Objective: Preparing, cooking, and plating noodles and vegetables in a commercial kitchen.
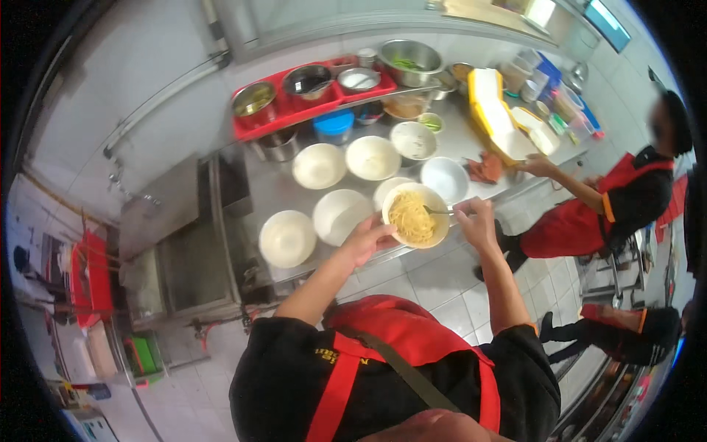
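Observation:
My left hand grips the rim of a white bowl, its thumb over the edge. Yellow noodles fill much of that bowl, which is raised near the front edge of a steel counter. In my right hand is the handle of a metal utensil, a fork or spoon; its head is in the noodles. Several more white bowls stand on the counter, among them one at the front left and a large one beside my left hand. A bluish-white bowl sits just beyond the noodles.
A red tray carrying metal pots stands on a raised shelf, near a steel bowl with greens. Below is a blue-lidded tub. On the right, a co-worker touches a yellow-and-white foam box. Another person stands behind.

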A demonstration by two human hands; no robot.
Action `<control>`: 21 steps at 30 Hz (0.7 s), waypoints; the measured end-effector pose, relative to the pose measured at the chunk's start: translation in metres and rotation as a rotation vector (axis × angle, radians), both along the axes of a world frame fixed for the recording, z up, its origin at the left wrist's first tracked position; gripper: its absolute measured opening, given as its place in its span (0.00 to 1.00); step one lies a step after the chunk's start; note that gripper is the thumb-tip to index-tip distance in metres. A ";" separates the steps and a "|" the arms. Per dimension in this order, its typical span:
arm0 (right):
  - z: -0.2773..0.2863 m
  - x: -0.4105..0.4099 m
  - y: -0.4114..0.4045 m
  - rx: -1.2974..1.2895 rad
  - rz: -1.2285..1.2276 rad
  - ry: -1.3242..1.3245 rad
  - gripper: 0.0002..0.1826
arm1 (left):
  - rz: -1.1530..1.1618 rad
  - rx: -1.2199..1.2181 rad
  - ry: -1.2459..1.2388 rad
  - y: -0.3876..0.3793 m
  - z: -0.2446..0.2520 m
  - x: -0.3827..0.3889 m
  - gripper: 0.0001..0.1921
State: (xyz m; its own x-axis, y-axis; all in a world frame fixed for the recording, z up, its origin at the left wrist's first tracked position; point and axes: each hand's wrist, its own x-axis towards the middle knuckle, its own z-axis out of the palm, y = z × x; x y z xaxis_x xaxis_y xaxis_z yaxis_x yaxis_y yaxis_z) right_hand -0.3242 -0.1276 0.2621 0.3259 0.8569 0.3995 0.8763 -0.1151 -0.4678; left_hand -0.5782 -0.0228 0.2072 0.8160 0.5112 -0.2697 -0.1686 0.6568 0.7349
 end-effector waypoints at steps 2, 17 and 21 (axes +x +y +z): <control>-0.001 0.036 -0.022 -0.021 -0.086 0.639 0.05 | -0.052 0.002 -0.017 -0.013 -0.011 0.034 0.29; 0.008 0.163 -0.126 0.147 -0.269 0.421 0.06 | -0.239 -0.045 0.016 -0.065 -0.031 0.192 0.28; 0.084 0.156 -0.118 0.289 -0.267 -0.192 0.06 | -0.246 -0.087 -0.006 -0.047 -0.039 0.225 0.29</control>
State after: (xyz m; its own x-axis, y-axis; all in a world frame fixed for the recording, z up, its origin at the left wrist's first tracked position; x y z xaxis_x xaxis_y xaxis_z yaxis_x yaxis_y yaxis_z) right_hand -0.1678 -0.2454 0.3463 0.4173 0.5966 0.6855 0.9078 -0.2383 -0.3452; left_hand -0.3531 -0.0699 0.1683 0.9149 0.2722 -0.2981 -0.0004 0.7390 0.6737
